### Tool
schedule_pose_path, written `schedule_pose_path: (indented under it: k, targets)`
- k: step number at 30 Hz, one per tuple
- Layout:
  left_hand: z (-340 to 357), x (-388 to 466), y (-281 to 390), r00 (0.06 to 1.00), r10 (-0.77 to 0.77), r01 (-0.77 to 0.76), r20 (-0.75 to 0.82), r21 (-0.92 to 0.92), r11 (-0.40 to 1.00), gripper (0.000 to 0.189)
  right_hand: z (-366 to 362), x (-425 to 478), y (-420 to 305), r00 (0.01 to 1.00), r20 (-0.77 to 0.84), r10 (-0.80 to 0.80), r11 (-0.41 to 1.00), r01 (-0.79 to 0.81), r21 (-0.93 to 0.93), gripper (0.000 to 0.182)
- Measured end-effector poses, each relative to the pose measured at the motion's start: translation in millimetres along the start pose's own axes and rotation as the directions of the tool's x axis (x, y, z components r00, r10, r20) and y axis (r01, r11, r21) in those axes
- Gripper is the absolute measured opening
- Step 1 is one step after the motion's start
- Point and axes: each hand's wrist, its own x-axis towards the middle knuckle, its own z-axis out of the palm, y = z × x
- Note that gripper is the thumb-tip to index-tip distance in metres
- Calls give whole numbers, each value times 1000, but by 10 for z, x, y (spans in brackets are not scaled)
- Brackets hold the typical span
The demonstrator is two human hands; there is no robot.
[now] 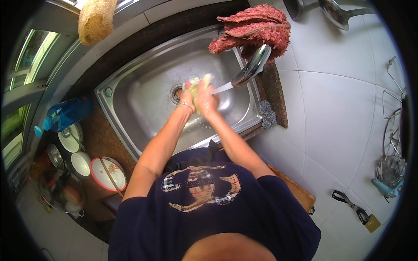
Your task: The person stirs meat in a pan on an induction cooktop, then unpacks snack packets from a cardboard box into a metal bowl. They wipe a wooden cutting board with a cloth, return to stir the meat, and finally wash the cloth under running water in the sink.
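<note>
Over the stainless steel sink (143,94), both hands are pressed around a soft pale yellow-green item (195,89). Motion blur hides whether it is a cloth or a vegetable. My left hand (187,98), with a bracelet at the wrist, holds its left side beside the drain (177,93). From the right, my right hand (208,100) grips it, wet and partly blurred. A curved chrome faucet (250,70) reaches in from the right, and a whitish stream of water (222,88) runs from its spout onto my right hand.
A red fluffy cloth (256,29) hangs over the faucet. Grey scouring mesh (268,114) sits at the sink's right corner. On the left counter are a blue bottle (70,112), a white bowl (80,163) and a red-rimmed bowl (106,177) with chopsticks (110,176) across it. A loofah (96,23) hangs above.
</note>
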Motion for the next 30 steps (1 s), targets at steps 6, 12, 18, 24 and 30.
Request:
schedule_pose_path:
  k: [6,12,18,24,30]
  targets:
    - [794,-227,95,818,42,176,-574,320,931,58,-350,592,547,990,-33,-136,813,131,568,30]
    - [430,-182,256,949,1,-3,-314,-8,1000,54,-574,-549,307,671,442,-595,803,495,331,20]
    - [641,-290,92,948,156,146,-278,813,564,39,-674,-125,725,975,139,-176,839,75,539,49]
    - [1322,-263,-3,966,5,-220,257,840,-495,34,-847,364,377,826,303,-476,716,164,679,82]
    - [1423,-222,332,996,81,-48,40,994,101,33,-720,142,375,887,306,-345,867,177,465,55]
